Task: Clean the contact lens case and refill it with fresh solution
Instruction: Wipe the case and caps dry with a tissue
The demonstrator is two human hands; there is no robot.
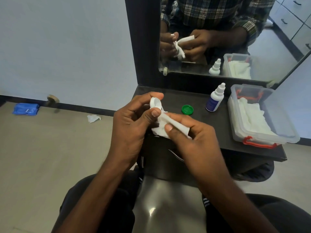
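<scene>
Contact lens case [155, 103], white, with one well showing open toward me: I am holding it above the left end of the black table [198, 105], near its front edge. My left hand [133, 118] is gripping the case, fingers curled over its top and the thumb pressing from below. My right hand [186, 132] is pinching a white tissue [161, 130] between thumb and fingers; the tissue is touching the case at its lower side and hanging crumpled between both hands. Whether the tissue is reaching inside the well, I cannot tell.

A green cap [187, 109] is lying flat on the table, just right of my hands and apart from them. A solution bottle [215, 98], white with a dark label and a capped nozzle, is standing upright near the back edge, between the cap and a clear plastic box [289, 132]. The box, with red clips, is occupying the right end of the table and holding folded white tissues [252, 115]. A mirror [269, 52] behind the back edge is reflecting both hands.
</scene>
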